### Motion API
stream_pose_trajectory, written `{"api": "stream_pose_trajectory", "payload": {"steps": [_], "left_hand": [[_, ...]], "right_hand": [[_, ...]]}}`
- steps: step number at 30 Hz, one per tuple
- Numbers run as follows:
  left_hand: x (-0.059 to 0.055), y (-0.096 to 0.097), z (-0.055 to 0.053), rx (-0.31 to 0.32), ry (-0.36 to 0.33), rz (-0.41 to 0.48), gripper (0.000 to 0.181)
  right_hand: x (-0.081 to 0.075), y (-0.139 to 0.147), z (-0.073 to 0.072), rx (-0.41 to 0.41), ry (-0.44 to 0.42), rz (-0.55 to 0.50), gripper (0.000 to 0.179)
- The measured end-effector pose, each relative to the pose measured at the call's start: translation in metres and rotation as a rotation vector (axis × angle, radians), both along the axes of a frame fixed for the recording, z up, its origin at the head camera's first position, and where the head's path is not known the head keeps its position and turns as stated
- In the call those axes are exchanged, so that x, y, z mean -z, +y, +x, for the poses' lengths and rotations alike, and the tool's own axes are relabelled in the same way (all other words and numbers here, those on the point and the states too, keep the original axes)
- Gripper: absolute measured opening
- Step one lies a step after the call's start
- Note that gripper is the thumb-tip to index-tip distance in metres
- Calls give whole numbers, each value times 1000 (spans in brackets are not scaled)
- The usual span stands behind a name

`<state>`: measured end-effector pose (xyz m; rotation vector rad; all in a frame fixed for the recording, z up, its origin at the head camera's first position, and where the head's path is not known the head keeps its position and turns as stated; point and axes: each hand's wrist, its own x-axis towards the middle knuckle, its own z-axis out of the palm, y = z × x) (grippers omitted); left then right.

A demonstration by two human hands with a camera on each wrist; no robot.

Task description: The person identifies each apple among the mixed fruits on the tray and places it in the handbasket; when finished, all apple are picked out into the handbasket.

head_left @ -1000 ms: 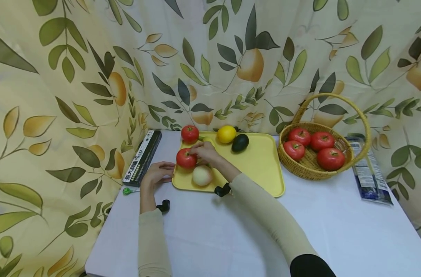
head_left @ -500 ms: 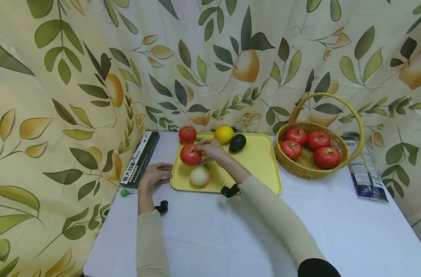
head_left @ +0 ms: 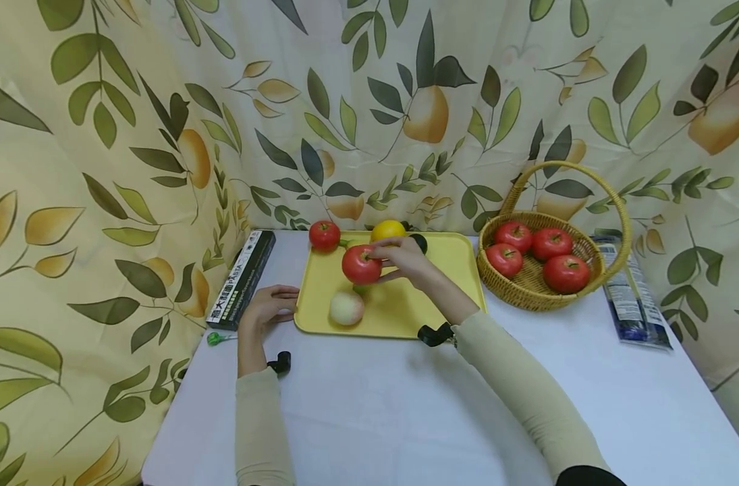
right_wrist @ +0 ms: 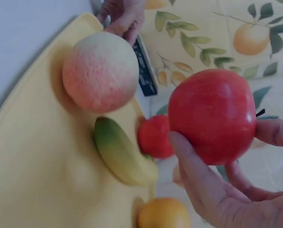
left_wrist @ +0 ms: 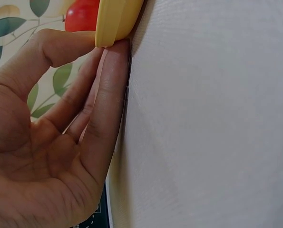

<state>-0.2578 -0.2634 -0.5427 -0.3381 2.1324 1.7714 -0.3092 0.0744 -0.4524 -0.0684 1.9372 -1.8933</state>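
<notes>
My right hand point(head_left: 405, 260) holds a red apple point(head_left: 361, 264) between thumb and fingers, raised over the yellow tray point(head_left: 432, 324). Its short dark stem shows in the right wrist view, where the apple point(right_wrist: 212, 116) hangs apart from the other fruit. A pale pink peach point(head_left: 347, 308) lies near the tray's front left, with a green-tipped banana point(right_wrist: 124, 152) behind it. At the tray's left edge my left hand point(head_left: 267, 310) pinches the rim, its thumb on top and its fingers against the side, as the left wrist view shows.
Another red fruit point(head_left: 324, 236), a lemon point(head_left: 389, 231) and a partly hidden dark avocado point(head_left: 420, 241) lie at the tray's back. A handled wicker basket point(head_left: 521, 297) with several apples stands right, beside a blue packet point(head_left: 639, 304). A black pasta box point(head_left: 241, 280) and green-ended item point(head_left: 214, 339) lie left.
My right hand has lifted the apple from the tray's left side and carried it to the right. My left hand stays at the tray's left edge.
</notes>
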Motion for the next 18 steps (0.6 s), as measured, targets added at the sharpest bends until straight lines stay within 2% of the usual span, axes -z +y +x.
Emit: {"api": "stream_pose_trajectory", "payload": {"steps": [8,18], "left_hand": [[-2,-1,1,-4,-1,-2,51],[2,0,-1,-4,3,7,51]], "right_hand": [[-11,36,7,25,5,-2,48],[-29,71,11,21,36,41,52]]}}
